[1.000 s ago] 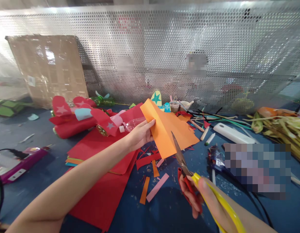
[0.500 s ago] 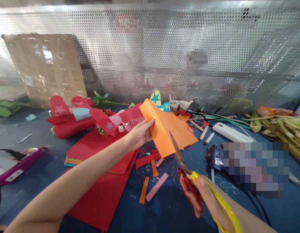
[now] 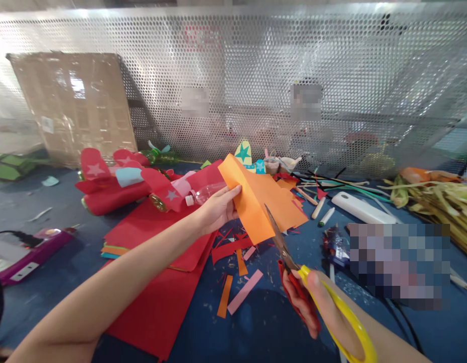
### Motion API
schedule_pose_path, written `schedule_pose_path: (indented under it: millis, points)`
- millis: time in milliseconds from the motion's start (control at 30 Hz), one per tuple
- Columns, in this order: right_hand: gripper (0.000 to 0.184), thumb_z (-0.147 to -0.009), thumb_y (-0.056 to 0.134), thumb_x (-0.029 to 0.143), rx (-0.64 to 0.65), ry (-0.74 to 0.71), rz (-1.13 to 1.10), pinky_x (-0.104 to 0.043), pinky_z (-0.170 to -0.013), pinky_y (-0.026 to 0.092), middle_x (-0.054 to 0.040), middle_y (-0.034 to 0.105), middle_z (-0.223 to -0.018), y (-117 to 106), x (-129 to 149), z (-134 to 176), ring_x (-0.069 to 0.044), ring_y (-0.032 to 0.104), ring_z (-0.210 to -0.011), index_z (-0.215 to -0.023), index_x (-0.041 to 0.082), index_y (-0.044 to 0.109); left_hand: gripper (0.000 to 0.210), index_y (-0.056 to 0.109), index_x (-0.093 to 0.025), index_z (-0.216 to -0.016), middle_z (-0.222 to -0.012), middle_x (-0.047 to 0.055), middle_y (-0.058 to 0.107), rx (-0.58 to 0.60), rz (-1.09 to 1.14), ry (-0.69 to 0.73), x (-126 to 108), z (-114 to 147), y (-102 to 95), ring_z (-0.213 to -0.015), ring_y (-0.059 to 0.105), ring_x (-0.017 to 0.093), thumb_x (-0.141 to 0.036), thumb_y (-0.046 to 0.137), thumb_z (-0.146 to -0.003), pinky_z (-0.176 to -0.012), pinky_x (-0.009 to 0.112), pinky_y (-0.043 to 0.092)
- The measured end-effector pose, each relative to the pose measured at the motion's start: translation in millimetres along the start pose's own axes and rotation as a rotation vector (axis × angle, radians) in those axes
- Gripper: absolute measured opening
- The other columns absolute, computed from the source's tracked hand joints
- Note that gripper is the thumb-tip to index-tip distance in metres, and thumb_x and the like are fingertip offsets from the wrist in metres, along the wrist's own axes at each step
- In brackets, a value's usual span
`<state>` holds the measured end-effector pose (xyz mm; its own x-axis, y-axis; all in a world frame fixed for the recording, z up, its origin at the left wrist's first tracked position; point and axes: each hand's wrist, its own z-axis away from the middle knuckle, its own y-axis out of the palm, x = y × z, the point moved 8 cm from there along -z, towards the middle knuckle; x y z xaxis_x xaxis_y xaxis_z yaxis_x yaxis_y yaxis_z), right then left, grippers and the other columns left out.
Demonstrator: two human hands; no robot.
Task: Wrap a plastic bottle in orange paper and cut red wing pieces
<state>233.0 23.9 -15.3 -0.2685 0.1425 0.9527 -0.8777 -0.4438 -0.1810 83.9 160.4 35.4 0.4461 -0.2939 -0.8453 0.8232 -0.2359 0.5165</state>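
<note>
No readable writing or brand on anything; the two labels on the mesh screen (image 3: pixel 331 60) and one patch on the table are blurred out.

Left hand (image 3: pixel 218 209): closed in a pinch on the left edge of the orange paper (image 3: pixel 261 199), thumb on top. The folded sheet is held up above the blue table (image 3: pixel 256 327), over the red sheets (image 3: pixel 161 237).

Right hand (image 3: pixel 316 307): fingers closed through the loops of the scissors (image 3: pixel 289 262), one loop red, one yellow. The blades are nearly together, tips lying against the lower right edge of the orange paper.

Versus half a second ago: both hands sit in nearly the same places; the blade tips are at about the same spot on the paper's edge. Small change in view only.

Containers: two small cups (image 3: pixel 280 164) stand behind the paper near the screen, contents too small to tell. A clear plastic bottle (image 3: pixel 205 192) lies on its side beside the red paper plane (image 3: pixel 116 184).

Loose strips (image 3: pixel 235 290) of orange and pink lie on the table below the sheet.
</note>
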Motion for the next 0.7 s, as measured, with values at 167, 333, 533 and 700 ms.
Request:
schedule_pose_path:
  millis: [167, 333, 533, 700]
  points:
    - [0.064, -0.076, 0.027, 0.087, -0.024, -0.015, 0.042, -0.024, -0.037, 0.026, 0.0082, 0.026, -0.048, -2.3, 2.8, 1.5, -0.008, 0.03, -0.036, -0.068, 0.024, 0.036, 0.029, 0.062, -0.014, -0.116, -0.092, 0.009, 0.076, 0.009, -0.012, 0.008, -0.2, 0.0, 0.0, -0.067, 0.072, 0.014, -0.013, 0.04, -0.098, -0.059, 0.022, 0.058]
    - [0.064, -0.076, 0.025, 0.087, -0.029, -0.021, 0.062, -0.025, -0.037, 0.026, 0.0089, 0.023, -0.048, -3.4, 5.1, 2.4, -0.008, 0.03, -0.034, -0.069, 0.024, 0.035, 0.029, 0.063, -0.013, -0.113, -0.092, 0.01, 0.076, 0.007, -0.021, 0.01, -1.7, 0.7, 1.2, -0.063, 0.071, 0.014, -0.012, 0.038, -0.098, -0.054, 0.021, 0.057]
    - [0.063, -0.077, 0.025, 0.086, -0.032, -0.021, 0.055, -0.023, -0.036, 0.028, 0.0098, 0.021, -0.049, -0.7, 5.4, 2.2, -0.007, 0.027, -0.034, -0.069, 0.024, 0.034, 0.028, 0.064, -0.014, -0.108, -0.085, 0.008, 0.076, -0.005, -0.029, 0.014, -3.1, 0.7, 1.9, -0.064, 0.071, 0.014, -0.011, 0.039, -0.098, -0.055, 0.02, 0.057]
    - [0.065, -0.076, 0.023, 0.087, -0.071, 0.005, 0.032, -0.02, -0.034, 0.026, 0.0105, 0.022, -0.049, -2.1, -2.9, 2.1, -0.006, 0.025, -0.034, -0.07, 0.024, 0.037, 0.028, 0.064, -0.013, -0.11, -0.086, 0.009, 0.076, -0.016, -0.035, 0.014, -1.9, 0.5, 0.7, -0.065, 0.072, 0.015, -0.011, 0.04, -0.097, -0.058, 0.023, 0.058]
